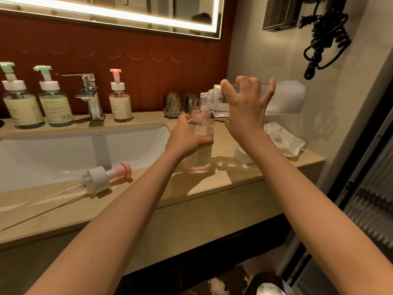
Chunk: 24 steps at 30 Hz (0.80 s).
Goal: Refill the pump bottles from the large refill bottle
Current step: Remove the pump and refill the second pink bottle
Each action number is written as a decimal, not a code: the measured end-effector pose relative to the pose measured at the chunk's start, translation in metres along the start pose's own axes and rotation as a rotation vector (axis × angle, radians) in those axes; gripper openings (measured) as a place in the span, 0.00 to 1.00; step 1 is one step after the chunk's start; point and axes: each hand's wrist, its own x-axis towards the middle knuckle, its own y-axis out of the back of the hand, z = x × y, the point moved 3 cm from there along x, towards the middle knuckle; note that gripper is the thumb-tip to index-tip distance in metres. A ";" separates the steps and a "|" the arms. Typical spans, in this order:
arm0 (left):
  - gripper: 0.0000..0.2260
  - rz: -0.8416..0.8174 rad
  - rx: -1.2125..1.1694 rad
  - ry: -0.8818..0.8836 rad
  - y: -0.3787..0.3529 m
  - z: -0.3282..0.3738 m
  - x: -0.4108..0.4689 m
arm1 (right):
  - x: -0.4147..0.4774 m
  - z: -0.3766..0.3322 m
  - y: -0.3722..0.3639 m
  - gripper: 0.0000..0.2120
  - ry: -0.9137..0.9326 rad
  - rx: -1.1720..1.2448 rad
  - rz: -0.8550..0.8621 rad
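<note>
Right at the left fingers (184,118): clear round pump bottle of pale pink liquid (201,155), upright on the beige stone counter (234,179), pump off, neck open. Left hand (187,139) wrapped round its shoulder, thumb across the front, far fingertips hidden behind the plastic. Just above that neck, the threaded mouth of the large clear refill bottle (285,96), tipped on its side, foam inside; touching or a hair apart, can't tell, and any stream hard to make out. Right hand (244,107) spread wide, fingers hooked over the top edge, gripping; palm side hidden. Left of the left wrist, lying flat: white pump head with pink nozzle and clear tube (100,179). Beside the right wrist, small white cap (242,154), partly covered by the forearm.
</note>
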 end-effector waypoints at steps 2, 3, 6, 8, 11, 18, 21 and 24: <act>0.39 -0.001 -0.005 0.003 0.000 0.000 0.000 | 0.000 0.000 0.000 0.30 0.001 -0.003 0.000; 0.39 -0.002 -0.009 0.003 0.000 0.000 0.000 | -0.001 0.000 0.000 0.30 0.001 -0.006 0.004; 0.39 -0.004 -0.016 -0.001 0.000 0.000 0.000 | 0.000 -0.001 0.001 0.30 0.002 -0.005 0.008; 0.39 -0.002 -0.017 -0.002 0.000 -0.001 0.000 | 0.000 0.000 0.001 0.30 0.005 0.003 -0.015; 0.39 -0.001 -0.017 -0.008 0.000 -0.001 0.000 | -0.001 0.000 0.002 0.30 0.005 0.006 -0.020; 0.39 0.002 -0.013 -0.011 -0.001 -0.001 0.000 | 0.000 0.000 0.002 0.29 0.003 0.007 -0.021; 0.39 0.011 -0.005 -0.012 0.000 -0.001 0.000 | 0.000 -0.001 0.002 0.29 0.003 0.003 0.003; 0.39 0.012 -0.006 -0.009 0.000 -0.001 0.000 | 0.000 0.000 0.001 0.29 0.003 0.004 -0.008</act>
